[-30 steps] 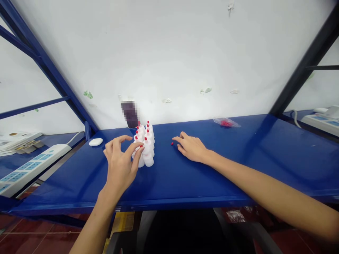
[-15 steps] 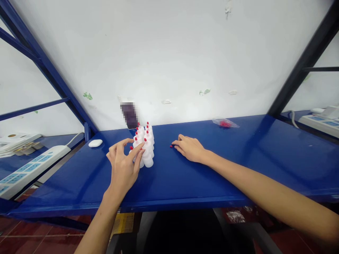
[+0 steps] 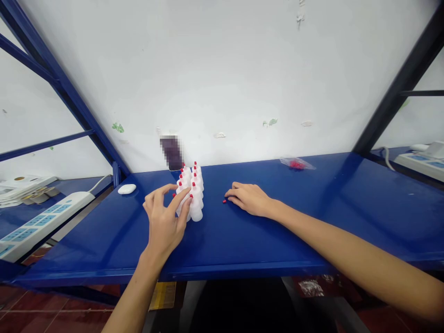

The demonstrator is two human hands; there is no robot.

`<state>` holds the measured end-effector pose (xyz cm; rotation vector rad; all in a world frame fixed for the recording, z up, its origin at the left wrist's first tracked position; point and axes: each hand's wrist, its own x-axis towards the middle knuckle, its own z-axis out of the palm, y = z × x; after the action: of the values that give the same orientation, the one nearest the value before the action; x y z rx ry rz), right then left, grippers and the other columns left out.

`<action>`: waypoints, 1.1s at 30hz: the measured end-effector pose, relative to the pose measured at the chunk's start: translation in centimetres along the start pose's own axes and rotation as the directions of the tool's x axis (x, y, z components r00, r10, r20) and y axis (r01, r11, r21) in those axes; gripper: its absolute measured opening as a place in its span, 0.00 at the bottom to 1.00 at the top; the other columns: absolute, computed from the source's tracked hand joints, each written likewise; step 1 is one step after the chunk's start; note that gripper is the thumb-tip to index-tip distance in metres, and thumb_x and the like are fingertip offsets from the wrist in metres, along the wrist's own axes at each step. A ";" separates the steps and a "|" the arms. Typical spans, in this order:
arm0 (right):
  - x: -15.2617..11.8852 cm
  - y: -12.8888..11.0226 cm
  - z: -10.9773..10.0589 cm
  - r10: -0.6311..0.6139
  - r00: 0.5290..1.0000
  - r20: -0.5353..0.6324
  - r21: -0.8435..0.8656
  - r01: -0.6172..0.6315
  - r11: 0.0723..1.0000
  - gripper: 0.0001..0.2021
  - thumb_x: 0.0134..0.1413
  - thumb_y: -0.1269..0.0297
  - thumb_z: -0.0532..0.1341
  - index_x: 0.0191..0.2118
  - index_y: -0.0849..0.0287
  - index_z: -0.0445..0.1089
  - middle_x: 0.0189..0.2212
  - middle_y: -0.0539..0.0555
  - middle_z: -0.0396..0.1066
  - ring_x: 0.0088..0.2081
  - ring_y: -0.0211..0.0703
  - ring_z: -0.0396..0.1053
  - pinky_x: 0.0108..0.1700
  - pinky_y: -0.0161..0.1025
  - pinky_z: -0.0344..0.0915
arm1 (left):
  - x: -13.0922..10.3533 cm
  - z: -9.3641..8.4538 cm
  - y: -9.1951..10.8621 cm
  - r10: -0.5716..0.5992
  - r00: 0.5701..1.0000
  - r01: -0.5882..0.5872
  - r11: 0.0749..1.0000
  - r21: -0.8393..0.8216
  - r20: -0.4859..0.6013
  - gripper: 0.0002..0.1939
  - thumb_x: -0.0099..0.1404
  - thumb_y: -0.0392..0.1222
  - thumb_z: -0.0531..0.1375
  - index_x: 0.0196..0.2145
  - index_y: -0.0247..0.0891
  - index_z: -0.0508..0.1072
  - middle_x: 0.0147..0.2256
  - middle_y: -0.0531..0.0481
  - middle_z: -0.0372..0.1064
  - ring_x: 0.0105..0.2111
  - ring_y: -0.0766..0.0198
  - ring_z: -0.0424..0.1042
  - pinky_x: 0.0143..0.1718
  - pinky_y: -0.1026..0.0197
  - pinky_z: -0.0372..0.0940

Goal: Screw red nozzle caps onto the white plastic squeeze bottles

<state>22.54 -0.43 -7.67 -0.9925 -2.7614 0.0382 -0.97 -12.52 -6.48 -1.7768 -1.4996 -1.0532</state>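
Note:
My left hand (image 3: pixel 165 213) reaches around the near end of a cluster of white plastic bottles (image 3: pixel 197 213) with red tips. Its thumb and index finger close on a small red cap (image 3: pixel 191 196) in front of the bottles. Whether that cap sits on a bottle is hidden by the fingers. Further right, my right hand (image 3: pixel 248 198) rests low on the tabletop, its fingers bent and slightly apart. Just off its fingertips lies a loose red cap (image 3: pixel 224 201); I see nothing held in this hand.
A clear bag of red caps (image 3: pixel 297 164) lies at the back of the blue table (image 3: pixel 277 240). Behind the bottles a phone (image 3: pixel 172 152) leans against the wall. A white rounded case (image 3: pixel 126 189) is at the left. Beyond the frame post sits a power strip (image 3: pixel 45 222).
The loose red cap has shifted nearer to me, away from my right fingertips. My left thumb and index finger have moved slightly right with the cap. The view has tilted a little.

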 end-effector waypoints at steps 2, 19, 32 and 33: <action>-0.1 -0.1 -0.1 -0.016 1.000 -0.004 0.013 0.016 1.000 0.18 0.68 0.59 0.48 0.57 0.50 0.67 0.43 0.55 0.68 0.37 0.43 0.70 0.34 0.36 0.59 | -0.7 -0.8 1.1 -0.016 0.997 0.006 0.992 -0.125 -0.075 0.10 0.67 0.39 0.57 0.42 0.41 0.78 0.39 0.45 0.71 0.40 0.57 0.67 0.42 0.54 0.56; 0.0 0.0 0.3 0.072 0.995 -0.070 0.091 -0.065 0.994 0.19 0.62 0.56 0.56 0.57 0.53 0.67 0.43 0.55 0.69 0.39 0.44 0.70 0.38 0.38 0.61 | -3.0 -0.2 7.2 0.200 0.749 0.065 0.926 -0.371 0.631 0.14 0.71 0.43 0.51 0.30 0.39 0.70 0.21 0.54 0.68 0.22 0.66 0.61 0.32 0.61 0.54; 0.1 0.7 0.7 0.140 0.986 -0.090 0.177 -0.123 0.977 0.19 0.58 0.56 0.59 0.53 0.54 0.64 0.38 0.52 0.72 0.36 0.42 0.70 0.35 0.37 0.60 | -3.2 0.0 7.4 0.085 0.765 0.196 0.913 -0.358 0.638 0.12 0.70 0.44 0.52 0.34 0.39 0.72 0.22 0.54 0.68 0.21 0.68 0.64 0.26 0.65 0.54; 0.1 0.6 0.6 0.162 0.983 -0.084 0.147 -0.148 0.978 0.19 0.58 0.55 0.59 0.54 0.54 0.64 0.39 0.53 0.72 0.36 0.43 0.70 0.35 0.37 0.60 | -3.2 -0.1 7.4 0.086 0.763 0.196 0.914 -0.355 0.641 0.12 0.70 0.44 0.52 0.34 0.39 0.72 0.22 0.54 0.67 0.21 0.68 0.64 0.26 0.65 0.54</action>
<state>22.73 0.16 -8.26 -1.1384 -2.5501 0.1998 6.03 -15.72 -8.79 -2.6033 -1.8281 -0.8493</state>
